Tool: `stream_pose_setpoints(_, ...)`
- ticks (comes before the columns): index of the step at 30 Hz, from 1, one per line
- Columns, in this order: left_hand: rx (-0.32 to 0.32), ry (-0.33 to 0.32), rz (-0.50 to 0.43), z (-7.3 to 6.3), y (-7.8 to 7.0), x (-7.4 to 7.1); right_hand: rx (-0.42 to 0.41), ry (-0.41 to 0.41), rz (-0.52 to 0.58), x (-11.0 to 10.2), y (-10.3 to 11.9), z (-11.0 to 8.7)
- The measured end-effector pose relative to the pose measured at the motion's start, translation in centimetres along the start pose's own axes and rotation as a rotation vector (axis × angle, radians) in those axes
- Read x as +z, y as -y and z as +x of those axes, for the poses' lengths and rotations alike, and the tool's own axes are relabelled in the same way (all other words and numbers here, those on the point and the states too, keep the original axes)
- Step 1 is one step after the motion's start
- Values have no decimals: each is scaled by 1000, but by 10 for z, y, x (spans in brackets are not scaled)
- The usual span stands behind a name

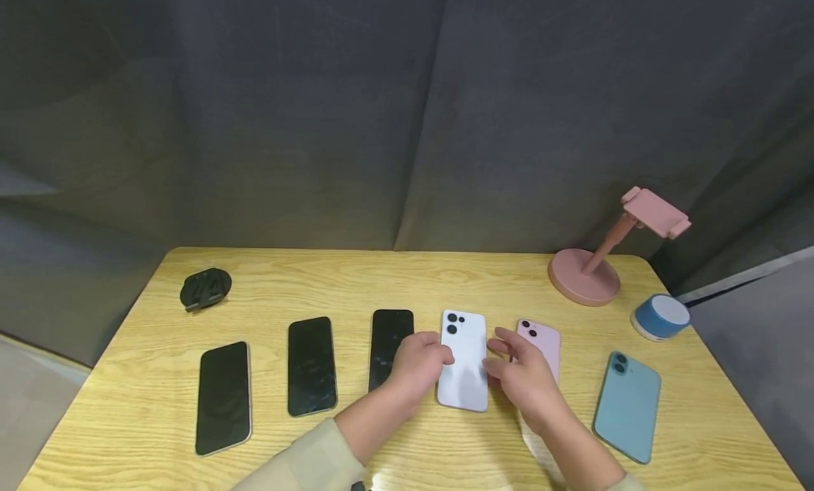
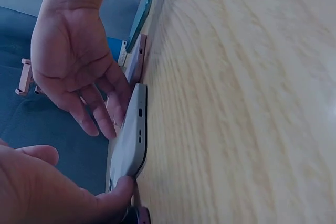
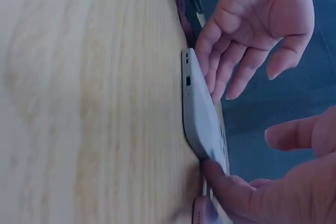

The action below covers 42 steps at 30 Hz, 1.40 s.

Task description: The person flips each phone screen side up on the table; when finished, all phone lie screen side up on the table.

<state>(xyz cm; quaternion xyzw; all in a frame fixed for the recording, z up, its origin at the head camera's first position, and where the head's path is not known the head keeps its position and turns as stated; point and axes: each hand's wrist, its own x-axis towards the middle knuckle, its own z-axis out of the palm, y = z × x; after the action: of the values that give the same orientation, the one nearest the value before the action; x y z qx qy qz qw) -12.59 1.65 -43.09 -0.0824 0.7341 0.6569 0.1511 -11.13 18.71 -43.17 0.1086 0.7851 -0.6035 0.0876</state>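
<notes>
A white phone (image 1: 467, 381) lies back up on the wooden table, its cameras at the far end. My left hand (image 1: 416, 364) is at its left edge, thumb reaching over the back. At the right edge, between the white phone and a pink phone (image 1: 548, 344), is my right hand (image 1: 524, 378). In the left wrist view a left fingertip touches the white phone's (image 2: 132, 135) side. Loosely bent right fingers lie along the other side. The right wrist view shows the left thumb raised off the phone. Part of the pink phone is hidden behind the right hand.
Dark-screened phones lie to the left: one (image 1: 389, 335) beside my left hand, then another (image 1: 311, 367) and a third (image 1: 224, 399). A teal phone (image 1: 629, 406), a blue cylinder (image 1: 661, 318) and a pink phone stand (image 1: 584, 279) are right. A black round object (image 1: 205, 288) sits far left.
</notes>
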Motion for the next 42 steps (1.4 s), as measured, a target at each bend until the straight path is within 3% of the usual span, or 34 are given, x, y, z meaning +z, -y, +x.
stream_pose_setpoints(9,-50,-13,-60,1,-6,5,7,-28,-7,1,4,1)
stream_pose_setpoints(14,-68,-30,-45,4,-9,4,22,-18,76,-5,3,2)
stream_pose_setpoints(19,-67,-7,-90,9,-9,0,68,10,192,-10,1,4)
stream_pose_setpoints(24,-94,34,-186,12,-8,-6,67,31,232,-13,-1,3)
stream_pose_setpoints(30,-115,74,-221,12,-5,-9,102,59,302,-12,-5,2)
stream_pose_setpoints(42,-90,157,-255,9,0,-10,67,0,194,-1,-10,-3)
